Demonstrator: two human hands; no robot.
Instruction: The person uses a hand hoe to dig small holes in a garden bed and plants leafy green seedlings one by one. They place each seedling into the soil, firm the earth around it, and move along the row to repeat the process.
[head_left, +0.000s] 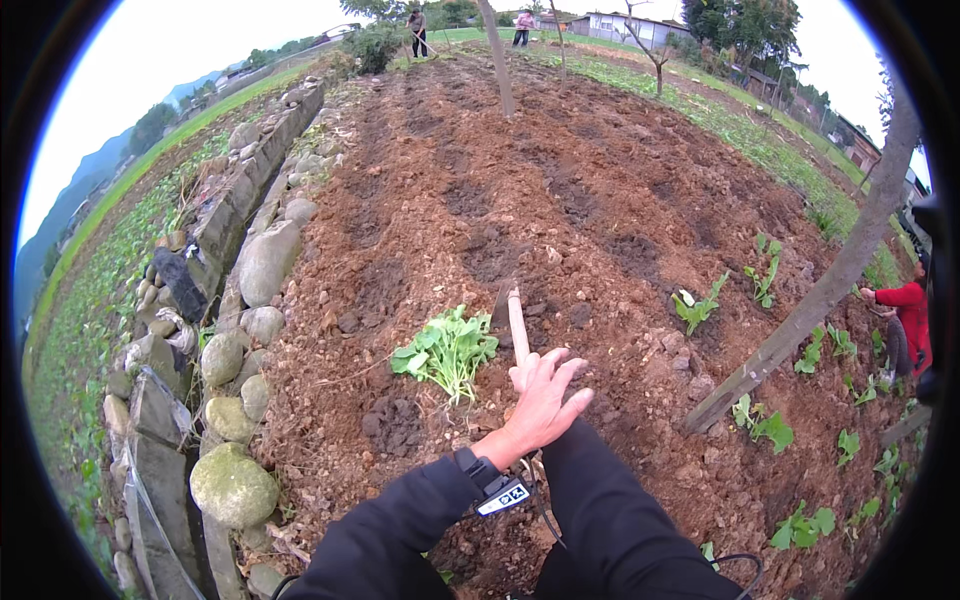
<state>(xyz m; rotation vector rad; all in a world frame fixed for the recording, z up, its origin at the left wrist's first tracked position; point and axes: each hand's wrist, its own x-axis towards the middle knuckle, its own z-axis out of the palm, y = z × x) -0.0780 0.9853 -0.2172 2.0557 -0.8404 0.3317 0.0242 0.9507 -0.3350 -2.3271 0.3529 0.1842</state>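
My left hand (546, 401) reaches across my right forearm, palm down, fingers apart and apparently holding nothing. Beneath it my right hand (517, 377) is mostly hidden; the bit of finger that shows lies at the wooden handle of a short-handled hoe (517, 324). The hoe's dark blade (500, 304) meets the loose soil, its lower edge out of sight. Just left of the handle lies a bunch of leafy green seedlings (448, 351), pale stems and roots towards me. A dark hollow of dug soil (393, 426) is below the bunch.
Rounded stones (270, 262) line a concrete ditch (251, 187) at left. A leaning tree trunk (817, 322) rises at right, among planted seedlings (802, 527). A person in a red top (907, 319) crouches at the right edge. Rows of dark hollows (491, 251) run ahead; two people stand far off.
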